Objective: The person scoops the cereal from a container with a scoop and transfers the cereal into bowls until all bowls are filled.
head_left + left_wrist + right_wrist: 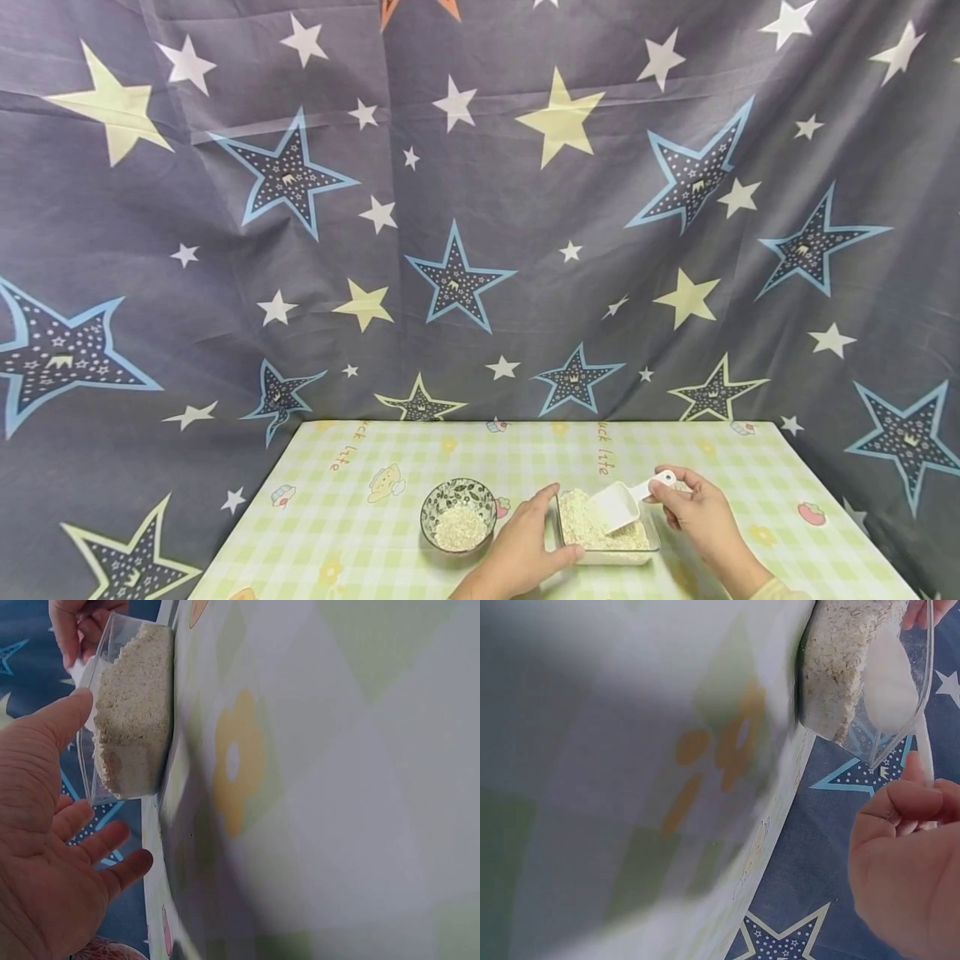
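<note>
Scene: a person sits at a table (360, 533) under a pale green checked cloth, a star-printed sheet hanging behind it.
Clear tray: the landmark, a shallow transparent container (607, 554) filled with pale, flaky grain, near the table's front edge.
Right hand: the right hand (701, 512), to the right of the tray, pinches the handle of a white scoop (622, 502) between curled fingers and thumb; the scoop's bowl dips into the grain at the tray's middle.
Left hand: the left hand (525, 546) rests against the tray's left wall, fingers straight and relaxed, clamped on nothing.
Bowl: a patterned bowl (458, 515) holding some of the same grain stands just left of the tray, beyond the left hand.
Doing it well: judging by the pose, keeping the tray braced and lifting the scoop level would avoid spills across the short gap to the bowl.
</note>
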Demonstrator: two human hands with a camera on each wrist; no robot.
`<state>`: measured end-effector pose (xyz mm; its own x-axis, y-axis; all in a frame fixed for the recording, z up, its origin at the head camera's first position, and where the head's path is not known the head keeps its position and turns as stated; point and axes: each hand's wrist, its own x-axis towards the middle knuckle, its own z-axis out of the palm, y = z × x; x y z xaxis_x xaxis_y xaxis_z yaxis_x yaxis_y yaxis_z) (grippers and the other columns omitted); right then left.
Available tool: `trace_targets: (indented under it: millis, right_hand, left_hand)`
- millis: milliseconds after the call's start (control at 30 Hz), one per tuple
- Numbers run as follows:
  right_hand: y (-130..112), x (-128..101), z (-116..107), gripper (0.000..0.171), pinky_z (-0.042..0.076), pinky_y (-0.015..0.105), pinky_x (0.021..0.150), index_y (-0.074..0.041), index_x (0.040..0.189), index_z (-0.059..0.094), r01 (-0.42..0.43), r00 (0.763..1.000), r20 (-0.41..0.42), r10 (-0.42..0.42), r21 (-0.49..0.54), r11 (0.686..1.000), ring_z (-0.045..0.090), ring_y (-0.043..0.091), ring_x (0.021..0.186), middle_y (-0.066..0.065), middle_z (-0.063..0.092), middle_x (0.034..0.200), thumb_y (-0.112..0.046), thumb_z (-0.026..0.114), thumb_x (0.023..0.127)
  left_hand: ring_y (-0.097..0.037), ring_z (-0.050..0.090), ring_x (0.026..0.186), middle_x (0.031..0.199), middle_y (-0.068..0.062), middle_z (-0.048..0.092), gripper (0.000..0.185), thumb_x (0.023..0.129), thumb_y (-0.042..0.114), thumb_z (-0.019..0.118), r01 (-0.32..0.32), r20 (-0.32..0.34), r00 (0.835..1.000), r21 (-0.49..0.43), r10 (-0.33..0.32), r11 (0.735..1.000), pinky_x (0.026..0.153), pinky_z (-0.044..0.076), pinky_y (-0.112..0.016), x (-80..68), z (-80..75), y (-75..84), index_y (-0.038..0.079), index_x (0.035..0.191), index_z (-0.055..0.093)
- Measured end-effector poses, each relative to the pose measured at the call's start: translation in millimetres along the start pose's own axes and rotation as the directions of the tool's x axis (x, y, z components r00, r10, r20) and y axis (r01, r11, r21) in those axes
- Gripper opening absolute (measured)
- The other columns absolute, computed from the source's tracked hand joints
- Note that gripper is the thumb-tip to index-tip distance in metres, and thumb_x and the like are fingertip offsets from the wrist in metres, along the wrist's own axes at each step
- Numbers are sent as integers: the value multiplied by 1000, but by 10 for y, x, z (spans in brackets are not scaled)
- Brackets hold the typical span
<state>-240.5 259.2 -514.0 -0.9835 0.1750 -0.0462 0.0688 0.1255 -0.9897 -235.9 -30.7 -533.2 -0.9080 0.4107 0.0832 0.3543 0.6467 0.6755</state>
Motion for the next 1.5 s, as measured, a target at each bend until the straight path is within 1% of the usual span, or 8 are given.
trace_targets:
  millis: [100,300,567,800,1000,1067,1300,1500]
  right_hand:
    - [9,-8,6,47,41,20,53,9,142,54,-40,999,1,40,-5,999,47,6,55,-3,79,75,-10,70,102]
    - [18,-26,30,52,41,20,52,8,148,50,-120,993,17,119,6,993,50,6,58,-4,78,76,-16,68,105]
    - [74,-52,36,31,43,18,53,2,132,59,-189,982,14,189,120,975,50,3,59,-3,78,79,-15,66,107]
    - [110,-69,-30,50,42,17,56,3,152,39,-233,972,54,227,205,950,48,2,66,-5,78,86,-18,59,111]
    - [146,-55,-94,20,46,15,57,-9,128,55,-292,957,95,276,305,907,50,0,66,-5,77,88,-19,59,111]
    - [144,-57,-106,14,47,14,57,-12,123,57,-301,954,105,282,331,894,51,-1,66,-4,77,89,-19,60,111]
    - [112,-67,-126,14,47,13,58,-12,125,57,-311,950,126,285,370,875,51,-2,67,-5,76,89,-18,55,113]
    - [82,-74,-140,13,47,13,58,-12,124,56,-317,948,148,281,393,863,51,-3,66,-5,76,90,-19,55,113]
  left_hand:
    - [-36,57,144,161,-14,55,100,88,63,79,7,2,1000,3,-7,1000,117,51,-58,4,9,1,14,165,38]
    - [-37,56,145,162,-14,54,100,89,63,79,13,7,1000,4,-13,1000,117,50,-59,-1,10,9,14,166,38]
    - [-37,56,145,162,-14,54,100,88,62,80,12,-7,1000,9,-12,1000,118,50,-58,-4,3,22,14,165,39]
    - [-36,57,144,162,-13,54,100,89,62,79,21,-2,1000,10,-21,1000,117,51,-58,-6,17,15,15,166,38]
    - [-36,57,144,161,-13,54,99,89,63,79,15,-6,1000,15,-15,1000,117,51,-57,-14,15,14,15,165,39]
    - [-36,57,144,161,-13,54,99,89,63,79,18,-3,1000,12,-18,1000,116,51,-57,-13,14,13,15,165,38]
    - [-37,58,142,159,-15,56,100,88,61,81,17,-7,1000,30,-17,999,114,52,-59,-24,7,48,14,166,38]
    - [-35,59,140,157,-14,58,99,89,58,81,-20,-17,1000,60,21,998,112,54,-58,-63,-31,109,16,166,37]
